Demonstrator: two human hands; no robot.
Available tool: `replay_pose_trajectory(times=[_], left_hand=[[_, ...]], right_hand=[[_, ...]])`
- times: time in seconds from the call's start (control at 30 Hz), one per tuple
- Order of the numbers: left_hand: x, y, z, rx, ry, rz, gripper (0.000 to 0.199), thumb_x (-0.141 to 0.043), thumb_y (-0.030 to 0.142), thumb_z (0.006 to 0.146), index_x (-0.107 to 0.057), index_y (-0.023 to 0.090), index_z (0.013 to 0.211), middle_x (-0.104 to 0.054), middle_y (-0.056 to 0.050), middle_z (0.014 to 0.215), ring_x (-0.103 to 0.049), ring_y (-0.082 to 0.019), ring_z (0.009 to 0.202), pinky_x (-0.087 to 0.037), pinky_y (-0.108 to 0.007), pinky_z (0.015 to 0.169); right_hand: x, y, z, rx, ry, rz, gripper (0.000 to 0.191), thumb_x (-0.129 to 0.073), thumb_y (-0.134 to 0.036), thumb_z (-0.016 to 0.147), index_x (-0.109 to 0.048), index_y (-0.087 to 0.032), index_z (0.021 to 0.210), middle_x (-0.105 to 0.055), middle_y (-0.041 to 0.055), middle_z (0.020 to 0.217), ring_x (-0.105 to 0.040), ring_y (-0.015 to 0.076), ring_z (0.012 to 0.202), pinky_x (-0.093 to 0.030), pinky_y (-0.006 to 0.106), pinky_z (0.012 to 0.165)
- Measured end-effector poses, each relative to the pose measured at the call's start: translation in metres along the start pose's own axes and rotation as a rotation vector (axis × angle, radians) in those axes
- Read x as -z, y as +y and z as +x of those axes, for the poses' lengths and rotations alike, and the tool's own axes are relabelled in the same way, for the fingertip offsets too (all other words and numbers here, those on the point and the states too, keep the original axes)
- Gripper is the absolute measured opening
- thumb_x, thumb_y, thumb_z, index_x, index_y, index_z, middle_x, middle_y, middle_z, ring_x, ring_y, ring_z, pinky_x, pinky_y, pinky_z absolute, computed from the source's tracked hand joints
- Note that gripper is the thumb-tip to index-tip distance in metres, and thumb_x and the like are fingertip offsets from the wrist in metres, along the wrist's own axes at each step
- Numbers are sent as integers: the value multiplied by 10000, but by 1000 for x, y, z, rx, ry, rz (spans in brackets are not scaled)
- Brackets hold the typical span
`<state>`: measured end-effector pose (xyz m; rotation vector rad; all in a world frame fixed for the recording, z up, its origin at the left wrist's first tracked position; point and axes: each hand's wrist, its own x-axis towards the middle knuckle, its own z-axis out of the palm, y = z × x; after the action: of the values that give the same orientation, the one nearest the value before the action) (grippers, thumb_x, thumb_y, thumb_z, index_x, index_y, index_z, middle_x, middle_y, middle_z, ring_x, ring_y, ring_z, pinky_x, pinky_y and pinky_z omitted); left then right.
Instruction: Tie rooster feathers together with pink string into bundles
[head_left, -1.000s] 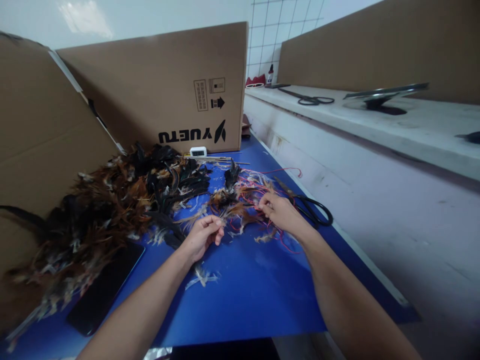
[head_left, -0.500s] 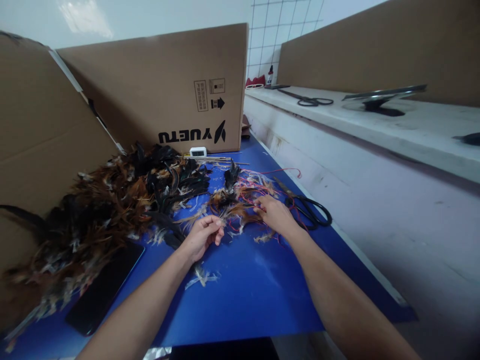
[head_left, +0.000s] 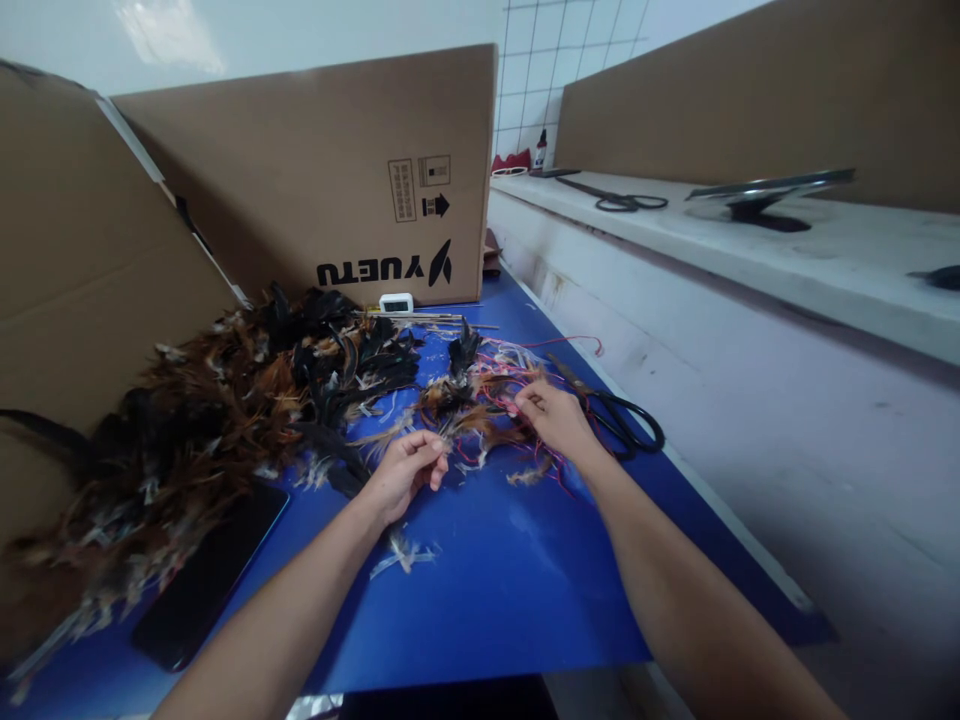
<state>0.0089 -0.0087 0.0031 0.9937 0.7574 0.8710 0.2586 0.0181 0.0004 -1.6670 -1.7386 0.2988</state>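
Observation:
My left hand [head_left: 409, 472] is closed, with thumb and fingertips pinched at the pale base of a brown feather [head_left: 469, 420]. Over the tangle of red string [head_left: 501, 392], my right hand [head_left: 556, 412] is also closed in a pinch. A red strand appears to sit at its fingertips, though the exact grip is small and partly hidden. Small dark and brown feathers [head_left: 450, 395] lie among the strings between and beyond my hands. Just right of my right hand are black-handled scissors [head_left: 634, 425], their blades pointing away to the left.
A large heap of brown and black feathers [head_left: 217, 410] covers the left of the blue table [head_left: 480, 600]. A black phone [head_left: 210, 580] lies at its near edge. Cardboard [head_left: 300, 180] stands behind, with a small white device [head_left: 396, 303] before it. A white ledge [head_left: 675, 215] runs along the right.
My right hand has shifted slightly up and to the right, and its fingers have drawn in over the red string. My left hand stays where it was.

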Motion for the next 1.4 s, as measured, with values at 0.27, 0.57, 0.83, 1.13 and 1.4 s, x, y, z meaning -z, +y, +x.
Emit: replay_pose_trajectory(times=[0.27,0.57,0.83,1.13,1.4], left_hand=[[0,1,0,-1,0,2,270,-698,361,707,-555,134,735,-562,10,590,-466,-61,433,-354,-187,438],[0,1,0,3,7,0,265,-702,347,704,-548,133,725,-564,11,583,-466,-58,424,-350,-186,433],[0,1,0,5,13,6,274,-707,355,696,-552,132,733,-564,9,583,-467,-59,426,-352,-187,434],[0,0,0,5,3,4,271,-705,354,699,-550,136,739,-566,10,586,-470,-60,428,-356,-191,441],[0,1,0,1,-3,5,253,-690,345,719,-549,136,742,-567,12,590,-471,-59,431,-356,-188,442]], right_hand=[[3,-2,3,-197,15,620,221,-570,-381,683,-558,-179,771,-549,-23,528,-509,119,441,-419,256,467],[9,-16,-2,-218,-23,740,240,-667,-277,596,-588,-154,786,-595,-18,553,-536,107,476,-469,261,528],[10,-14,0,-228,69,691,261,-654,-402,654,-586,-167,746,-591,-8,535,-509,104,437,-444,243,470],[8,-10,-4,-55,124,204,141,-561,-311,719,-624,-185,726,-606,5,609,-511,131,529,-408,253,546],[4,-5,-3,33,111,57,101,-540,-250,738,-618,-186,734,-613,14,683,-521,130,574,-412,249,592]])
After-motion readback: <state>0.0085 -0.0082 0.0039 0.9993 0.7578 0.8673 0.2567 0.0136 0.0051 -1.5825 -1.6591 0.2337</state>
